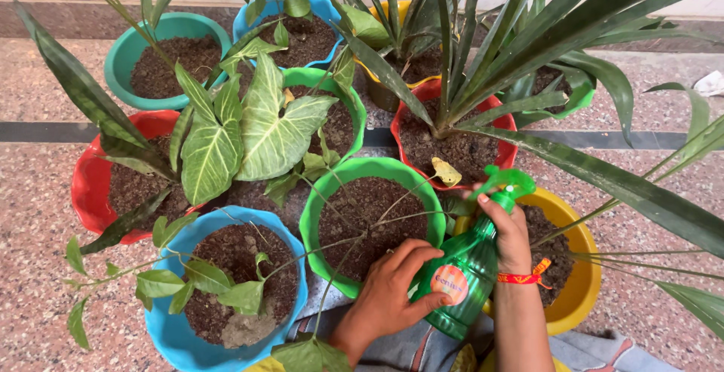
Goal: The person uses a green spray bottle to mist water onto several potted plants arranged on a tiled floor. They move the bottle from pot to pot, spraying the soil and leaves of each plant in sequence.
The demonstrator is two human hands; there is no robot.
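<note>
A green plastic spray bottle (461, 275) with a round orange label is tilted over the pots. My right hand (507, 230) grips its neck, with fingers on the green trigger head (507, 183). A red thread band circles that wrist. My left hand (392, 289) cups the lower body of the bottle from the left, fingers wrapped on it. The nozzle points toward a green pot (320, 214) of dark soil with thin bare stems, right in front of both hands.
Several coloured pots crowd the speckled floor: a blue pot (162, 323) near left, a red pot (87, 183) left, a yellow pot (581, 266) under my right arm, a red pot (505, 127) with long dark leaves behind. A variegated leafy plant (249, 127) spreads centre left.
</note>
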